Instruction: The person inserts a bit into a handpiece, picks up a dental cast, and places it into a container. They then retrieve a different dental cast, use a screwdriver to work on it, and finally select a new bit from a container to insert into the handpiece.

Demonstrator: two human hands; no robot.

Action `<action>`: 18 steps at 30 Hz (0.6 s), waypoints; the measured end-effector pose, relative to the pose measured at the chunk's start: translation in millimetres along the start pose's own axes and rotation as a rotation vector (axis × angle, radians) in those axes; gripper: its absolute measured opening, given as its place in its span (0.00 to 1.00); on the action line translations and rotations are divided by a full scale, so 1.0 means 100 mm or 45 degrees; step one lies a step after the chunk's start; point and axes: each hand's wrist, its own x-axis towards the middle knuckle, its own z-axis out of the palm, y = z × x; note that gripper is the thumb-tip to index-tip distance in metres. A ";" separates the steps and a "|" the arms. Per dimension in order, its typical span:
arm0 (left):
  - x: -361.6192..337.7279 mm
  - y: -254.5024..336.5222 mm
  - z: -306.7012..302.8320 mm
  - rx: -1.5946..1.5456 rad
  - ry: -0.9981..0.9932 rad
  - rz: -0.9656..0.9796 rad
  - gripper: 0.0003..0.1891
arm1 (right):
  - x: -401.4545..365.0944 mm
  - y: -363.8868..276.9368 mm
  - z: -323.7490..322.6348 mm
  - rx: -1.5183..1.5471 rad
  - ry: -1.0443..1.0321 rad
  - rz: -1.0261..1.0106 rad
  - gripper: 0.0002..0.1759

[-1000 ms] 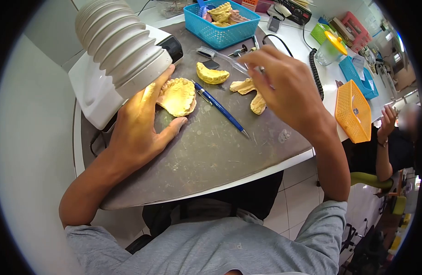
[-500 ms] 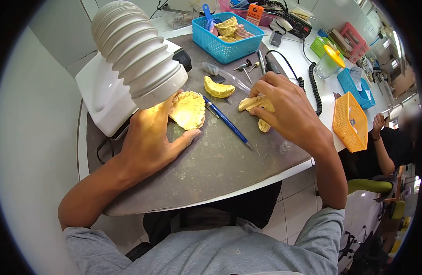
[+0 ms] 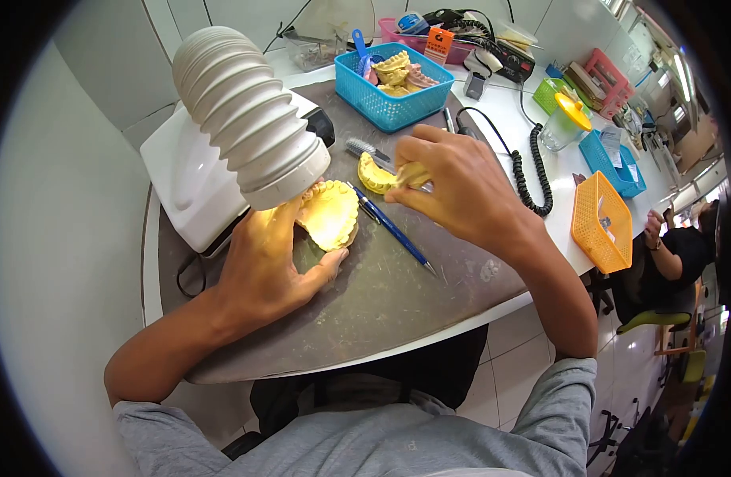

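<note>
My left hand (image 3: 262,258) is curled around a yellow plaster dental cast (image 3: 331,216) on the grey mat, its thumb along the near edge. Bright light falls on the cast, and a ribbed white suction hose (image 3: 250,111) partly hides my fingers. In my right hand (image 3: 465,187), a pale yellow plaster cast piece (image 3: 413,174) is pinched, blurred and mostly covered by the fingers. Just left of it lies a second, curved yellow cast (image 3: 372,173). A blue mechanical pencil (image 3: 393,232) rests between my two hands, beside the lit cast.
At the back stands a blue basket (image 3: 393,111) full of casts. A small brush (image 3: 367,151) lies behind the curved cast. On the right are a coiled black cord (image 3: 543,171), a yellow-lidded jar (image 3: 562,127) and an orange basket (image 3: 602,230). Another person (image 3: 667,254) sits farther right.
My right hand has moved left and lifted the cast piece off the mat, close to the curved cast. My left hand keeps its hold, and the view has shifted slightly.
</note>
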 end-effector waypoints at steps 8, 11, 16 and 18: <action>-0.01 0.01 0.02 -0.004 0.016 0.006 0.49 | 0.14 -0.03 0.18 0.064 0.074 -0.116 0.12; -0.03 0.00 0.03 0.039 0.019 -0.010 0.49 | 0.12 -0.08 0.11 0.188 0.099 -0.082 0.10; -0.01 0.01 0.04 -0.033 0.036 0.069 0.51 | 0.15 -0.14 -0.06 0.476 -0.133 0.317 0.12; 0.00 0.00 0.07 -0.036 0.088 0.171 0.52 | 0.15 -0.07 0.03 0.622 -0.073 0.290 0.17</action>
